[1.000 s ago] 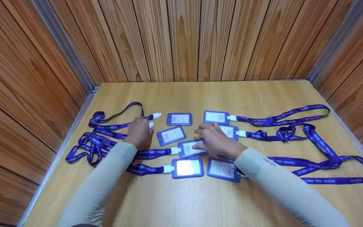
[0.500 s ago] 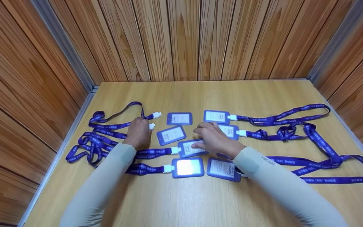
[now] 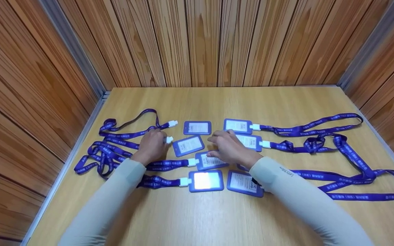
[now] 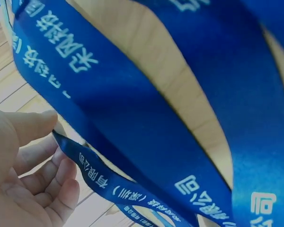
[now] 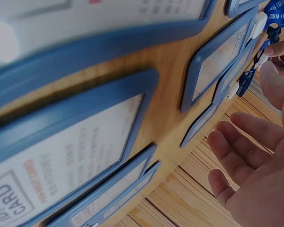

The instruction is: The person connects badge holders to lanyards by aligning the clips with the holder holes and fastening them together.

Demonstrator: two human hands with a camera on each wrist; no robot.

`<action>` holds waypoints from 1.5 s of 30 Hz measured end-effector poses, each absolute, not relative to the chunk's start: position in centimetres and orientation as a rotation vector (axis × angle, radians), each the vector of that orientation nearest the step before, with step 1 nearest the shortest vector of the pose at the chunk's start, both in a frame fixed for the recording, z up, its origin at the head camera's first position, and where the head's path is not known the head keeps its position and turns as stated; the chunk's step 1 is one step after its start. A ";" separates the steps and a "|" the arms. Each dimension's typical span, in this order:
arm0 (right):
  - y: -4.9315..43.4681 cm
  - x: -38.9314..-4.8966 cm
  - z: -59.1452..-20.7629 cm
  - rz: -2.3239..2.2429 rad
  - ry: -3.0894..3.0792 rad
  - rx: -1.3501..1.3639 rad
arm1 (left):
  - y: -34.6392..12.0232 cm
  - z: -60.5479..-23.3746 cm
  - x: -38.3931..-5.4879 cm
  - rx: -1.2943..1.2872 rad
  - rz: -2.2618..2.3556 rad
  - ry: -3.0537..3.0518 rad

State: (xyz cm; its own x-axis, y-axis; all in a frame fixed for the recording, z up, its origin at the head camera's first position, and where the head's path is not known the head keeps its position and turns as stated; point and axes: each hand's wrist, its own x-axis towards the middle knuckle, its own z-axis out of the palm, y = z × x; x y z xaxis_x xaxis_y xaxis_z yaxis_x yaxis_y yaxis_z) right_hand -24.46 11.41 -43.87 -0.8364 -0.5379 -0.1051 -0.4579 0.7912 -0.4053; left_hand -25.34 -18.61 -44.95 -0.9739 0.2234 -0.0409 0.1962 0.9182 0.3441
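My left hand (image 3: 153, 145) pinches a purple-blue lanyard by its strap, just behind the white clip (image 3: 169, 139). In the left wrist view, the thumb and index finger grip the printed strap (image 4: 97, 177). Right of that clip lies a tilted badge holder (image 3: 188, 146), apart from it and with no strap attached. My right hand (image 3: 229, 147) is over the middle of the badge holders, fingers relaxed and holding nothing. Below its thumb is a badge holder (image 3: 210, 164) joined to a left-side lanyard; its fingers partly hide another holder (image 3: 251, 141).
Behind the tilted holder lies another loose badge holder (image 3: 197, 127), near a free white clip (image 3: 173, 123). Nearer me are a glare-lit holder (image 3: 206, 181) and a partly covered one (image 3: 245, 183). Lanyard straps (image 3: 354, 157) spread over the table's right side. Wood-panelled walls (image 3: 200, 44) enclose the table.
The clip by my left hand has shifted slightly right and toward me, nearer the tilted holder. My right hand stays almost in place. The head view has shifted a little.
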 end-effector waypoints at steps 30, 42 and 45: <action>7.8 -27.6 -44.3 -0.420 2.754 -0.757 | -18.7 -44.4 -23.2 0.440 0.560 2.951; 6.6 -28.1 -45.1 -0.256 2.802 -0.901 | -18.9 -44.6 -23.1 0.498 0.484 2.991; 6.6 -28.1 -45.2 -0.249 2.803 -0.884 | -19.0 -44.6 -23.1 0.486 0.496 2.979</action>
